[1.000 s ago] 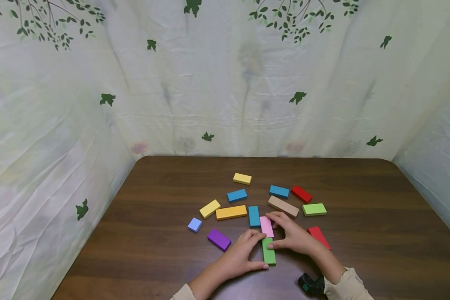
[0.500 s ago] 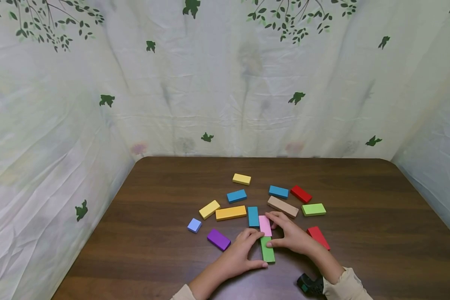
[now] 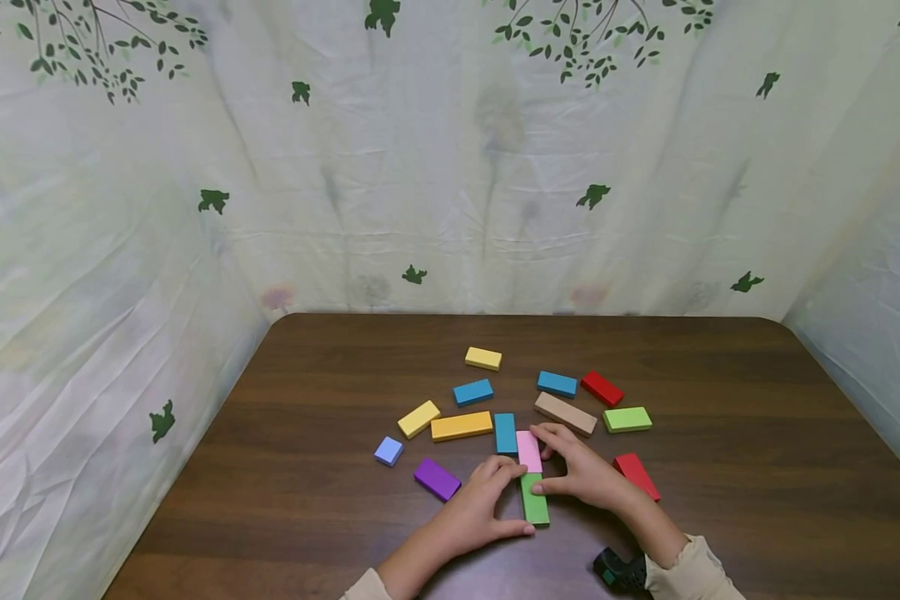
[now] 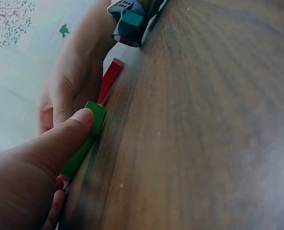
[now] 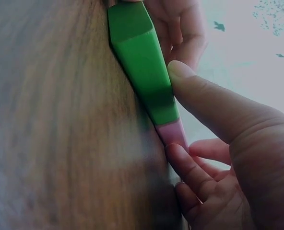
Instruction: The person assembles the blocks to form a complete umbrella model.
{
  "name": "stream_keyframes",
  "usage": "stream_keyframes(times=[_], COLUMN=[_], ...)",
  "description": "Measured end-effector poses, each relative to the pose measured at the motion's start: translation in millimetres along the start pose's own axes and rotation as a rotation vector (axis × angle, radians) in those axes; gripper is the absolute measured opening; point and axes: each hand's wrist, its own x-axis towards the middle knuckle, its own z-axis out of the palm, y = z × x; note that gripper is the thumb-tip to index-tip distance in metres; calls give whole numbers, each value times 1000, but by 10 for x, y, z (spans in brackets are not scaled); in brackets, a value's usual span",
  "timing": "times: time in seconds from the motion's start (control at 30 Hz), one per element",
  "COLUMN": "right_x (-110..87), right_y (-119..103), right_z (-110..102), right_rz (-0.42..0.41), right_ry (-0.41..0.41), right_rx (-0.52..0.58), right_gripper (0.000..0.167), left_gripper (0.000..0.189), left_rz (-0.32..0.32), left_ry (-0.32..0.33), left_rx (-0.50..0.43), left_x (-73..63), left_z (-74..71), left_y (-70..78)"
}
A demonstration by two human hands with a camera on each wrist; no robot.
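A green block (image 3: 536,502) lies flat on the table, end to end with a pink block (image 3: 528,452) beyond it. My left hand (image 3: 486,504) grips the green block lengthwise: its thumb (image 4: 79,122) presses the near end, and its index fingertip is beside the joint with the pink one. From the right, my right hand (image 3: 587,471) has its fingers curled at the pink block's far end and right side. Its thumb (image 5: 185,74) touches the green block's top edge. A blue block (image 3: 506,433) stands close along the pink block's left side.
An orange block (image 3: 461,427), a purple block (image 3: 437,479), a small light-blue block (image 3: 388,451) and yellow blocks lie left. Rightward are a tan block (image 3: 566,414), a lime block (image 3: 627,419) and red blocks. A black wrist device (image 3: 619,572) sits at the right cuff.
The pink and green blocks have slid slightly left and away from the body, with both hands on them. In the last half second almost nothing moved.
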Motion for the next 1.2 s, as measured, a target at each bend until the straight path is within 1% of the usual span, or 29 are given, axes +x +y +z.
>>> stream_keyframes(times=[0.53, 0.97, 1.2], right_x=[-6, -3, -8], right_y=[-10, -5, 3], right_z=[0, 15, 16], right_rz=[-1, 4, -3], right_ry=[-6, -8, -1], right_rx=[13, 20, 23], right_gripper=[80, 79, 75], left_gripper=[67, 65, 65], left_rz=[13, 21, 24], left_ry=[-5, -25, -33], left_rx=[0, -18, -12], left_x=[2, 0, -2], left_z=[-15, -35, -31], left_y=[-3, -31, -42])
